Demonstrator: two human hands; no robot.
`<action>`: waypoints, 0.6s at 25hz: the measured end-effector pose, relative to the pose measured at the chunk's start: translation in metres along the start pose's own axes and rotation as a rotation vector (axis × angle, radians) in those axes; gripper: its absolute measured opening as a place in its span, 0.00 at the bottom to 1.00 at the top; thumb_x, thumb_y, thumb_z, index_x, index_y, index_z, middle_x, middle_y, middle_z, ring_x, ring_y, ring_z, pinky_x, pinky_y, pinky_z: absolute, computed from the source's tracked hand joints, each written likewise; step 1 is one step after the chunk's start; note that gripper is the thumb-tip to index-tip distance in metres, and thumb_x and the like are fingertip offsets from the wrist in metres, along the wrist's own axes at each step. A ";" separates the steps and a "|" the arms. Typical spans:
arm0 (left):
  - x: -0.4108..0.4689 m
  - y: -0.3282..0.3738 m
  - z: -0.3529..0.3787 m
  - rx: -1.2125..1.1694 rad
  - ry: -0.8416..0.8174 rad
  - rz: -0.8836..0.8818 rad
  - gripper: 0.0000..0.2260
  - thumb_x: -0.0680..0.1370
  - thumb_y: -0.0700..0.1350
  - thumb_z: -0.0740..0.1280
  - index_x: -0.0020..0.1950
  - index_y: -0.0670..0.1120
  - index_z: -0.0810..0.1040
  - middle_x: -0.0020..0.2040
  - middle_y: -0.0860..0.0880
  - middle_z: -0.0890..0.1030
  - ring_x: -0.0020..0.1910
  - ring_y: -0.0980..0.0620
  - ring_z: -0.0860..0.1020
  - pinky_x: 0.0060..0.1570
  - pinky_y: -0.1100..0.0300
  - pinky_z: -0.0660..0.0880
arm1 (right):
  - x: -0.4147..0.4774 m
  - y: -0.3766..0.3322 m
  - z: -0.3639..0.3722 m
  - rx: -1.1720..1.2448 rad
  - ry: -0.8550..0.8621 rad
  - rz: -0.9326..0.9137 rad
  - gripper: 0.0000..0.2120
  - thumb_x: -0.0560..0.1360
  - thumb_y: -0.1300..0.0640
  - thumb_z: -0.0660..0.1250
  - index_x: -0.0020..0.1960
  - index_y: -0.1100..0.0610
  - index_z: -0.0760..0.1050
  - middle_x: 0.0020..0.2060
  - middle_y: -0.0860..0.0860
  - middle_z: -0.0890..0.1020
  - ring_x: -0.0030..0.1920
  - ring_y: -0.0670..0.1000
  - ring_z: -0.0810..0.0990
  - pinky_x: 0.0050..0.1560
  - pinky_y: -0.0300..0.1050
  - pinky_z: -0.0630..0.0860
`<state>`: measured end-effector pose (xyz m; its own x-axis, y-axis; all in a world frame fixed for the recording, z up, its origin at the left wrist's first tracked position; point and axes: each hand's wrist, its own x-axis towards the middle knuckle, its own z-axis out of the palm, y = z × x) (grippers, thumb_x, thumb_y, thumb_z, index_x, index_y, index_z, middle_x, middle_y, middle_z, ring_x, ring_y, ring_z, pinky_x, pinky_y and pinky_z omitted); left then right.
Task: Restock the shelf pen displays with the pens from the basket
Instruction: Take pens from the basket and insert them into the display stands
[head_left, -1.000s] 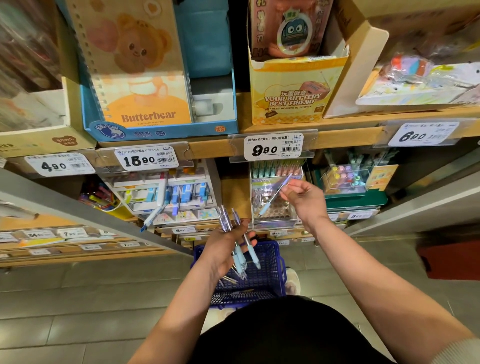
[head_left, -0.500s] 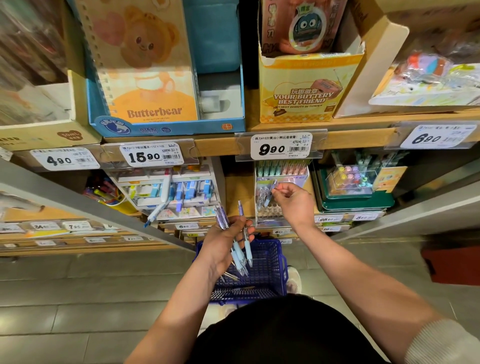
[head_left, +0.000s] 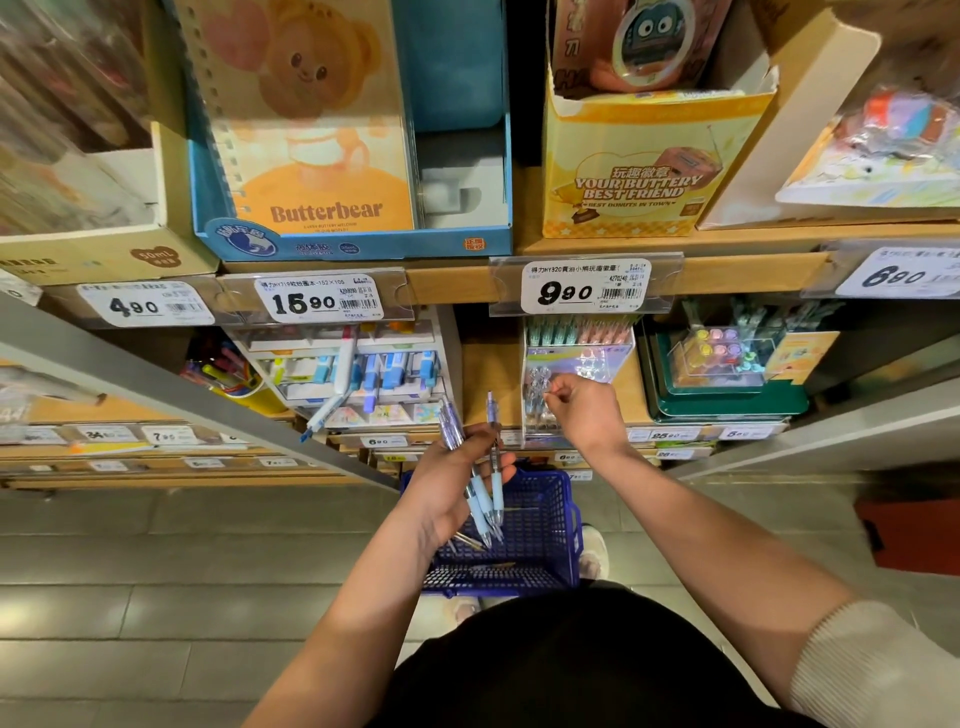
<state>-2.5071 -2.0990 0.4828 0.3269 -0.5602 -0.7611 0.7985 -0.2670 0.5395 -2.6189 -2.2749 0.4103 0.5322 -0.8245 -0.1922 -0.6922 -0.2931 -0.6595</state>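
Stationery shelves (head_left: 457, 283) fill the background. Left hand (head_left: 441, 483) grips a bunch of pens (head_left: 477, 496) above the blue basket (head_left: 545, 525) on the floor. Right hand (head_left: 587, 410) curls its fingers at the clear pen display (head_left: 576, 361); whether they pinch a pen is unclear.

Pale-blue-and-lilac pens (head_left: 480, 499), dark blue mesh basket (head_left: 540, 525), grey tiled floor (head_left: 156, 571).

Torso: black garment (head_left: 571, 670) | right arm: cream ribbed-knit sleeve (head_left: 878, 670) above the forearm | left hand (head_left: 441, 488), right hand (head_left: 587, 410): bare
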 end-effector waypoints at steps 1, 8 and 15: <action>0.000 0.000 -0.001 0.001 -0.003 -0.001 0.04 0.82 0.37 0.67 0.53 0.39 0.81 0.46 0.41 0.86 0.43 0.42 0.85 0.45 0.50 0.85 | 0.002 0.000 0.000 -0.008 -0.009 0.010 0.02 0.78 0.58 0.71 0.48 0.55 0.83 0.41 0.49 0.86 0.38 0.48 0.83 0.48 0.45 0.82; 0.001 -0.002 0.003 0.059 -0.001 0.004 0.07 0.81 0.36 0.67 0.57 0.34 0.79 0.44 0.39 0.85 0.41 0.45 0.86 0.41 0.54 0.84 | -0.011 -0.010 -0.019 0.381 -0.298 0.363 0.09 0.76 0.52 0.74 0.47 0.58 0.84 0.37 0.50 0.87 0.34 0.46 0.82 0.45 0.41 0.81; 0.004 -0.012 0.010 0.155 -0.072 0.018 0.06 0.81 0.38 0.69 0.55 0.38 0.81 0.47 0.40 0.86 0.45 0.44 0.86 0.50 0.50 0.83 | -0.040 -0.032 -0.032 0.903 -0.522 0.329 0.15 0.75 0.61 0.74 0.61 0.61 0.80 0.48 0.53 0.87 0.48 0.48 0.86 0.50 0.37 0.81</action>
<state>-2.5198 -2.1059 0.4768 0.2986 -0.6194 -0.7261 0.7037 -0.3710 0.6059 -2.6335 -2.2480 0.4628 0.6755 -0.4281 -0.6003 -0.3388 0.5429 -0.7684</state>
